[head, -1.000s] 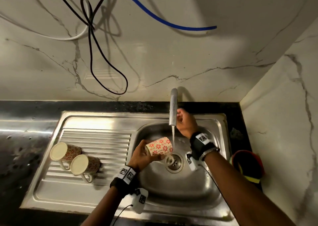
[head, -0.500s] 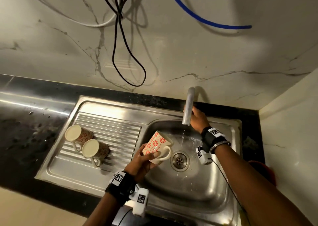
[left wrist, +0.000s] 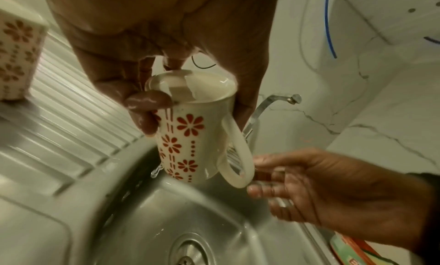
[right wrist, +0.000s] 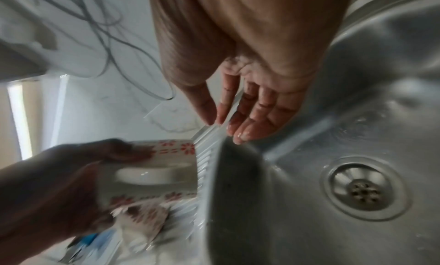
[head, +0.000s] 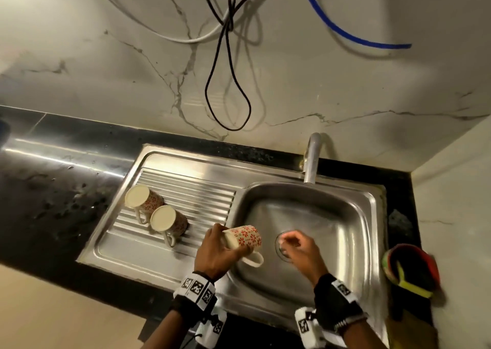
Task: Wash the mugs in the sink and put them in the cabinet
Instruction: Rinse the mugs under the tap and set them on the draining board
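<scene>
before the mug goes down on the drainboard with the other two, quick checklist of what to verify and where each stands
1. Left hand grips the held mug: ok, fingers wrap its body, thumb at the rim.
2. Tap off: ok, no stream shows in the head view.
3. Right hand clear of the mug: ok, open over the basin, close to the handle but holding nothing.
4. Free spot on the drainboard: ok, bare ribs to the right of the two upturned mugs.
5. Held mug drained: cannot tell, drops still hang from it.
6. Mug fully clean: cannot tell.
</scene>
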A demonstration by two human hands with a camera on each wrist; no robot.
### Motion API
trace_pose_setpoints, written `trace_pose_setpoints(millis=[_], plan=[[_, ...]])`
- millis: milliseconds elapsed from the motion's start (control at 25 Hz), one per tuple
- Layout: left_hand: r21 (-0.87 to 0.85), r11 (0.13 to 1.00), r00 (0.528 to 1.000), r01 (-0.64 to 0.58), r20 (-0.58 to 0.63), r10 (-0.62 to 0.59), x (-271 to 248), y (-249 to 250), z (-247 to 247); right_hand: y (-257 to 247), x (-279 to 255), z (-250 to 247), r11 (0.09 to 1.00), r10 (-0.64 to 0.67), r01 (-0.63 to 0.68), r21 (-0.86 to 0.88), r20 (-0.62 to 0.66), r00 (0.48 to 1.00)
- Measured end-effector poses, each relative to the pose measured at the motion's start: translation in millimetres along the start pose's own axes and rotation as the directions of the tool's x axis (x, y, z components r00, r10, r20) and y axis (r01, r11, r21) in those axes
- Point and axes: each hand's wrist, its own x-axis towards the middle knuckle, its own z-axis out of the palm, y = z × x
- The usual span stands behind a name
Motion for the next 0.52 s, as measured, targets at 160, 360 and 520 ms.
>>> trace_pose_setpoints(millis=[160, 360, 520], plan=[[0.074, 0.997, 0.996, 0.004, -0.086, 0.002, -13.6, -33.3, -40.4, -49.0, -42.3, 89.3, 0.949, -0.248, 0.298, -0.103, 0.341, 0.907], [0.183, 0.983, 0.966, 0.026, -0.257, 0.022, -37.2, -71.9, -121.6, -98.0, -66.6, 188.0, 0.785, -0.33, 0.515, -0.343, 0.472, 0.817], [0.285, 0.956, 0.95, 0.072, -0.311, 0.022, -27.4, -128.4, -190.0, -135.1, -74.9, 273.1, 0.781, -0.316, 0.507, -0.366, 0.468, 0.825]])
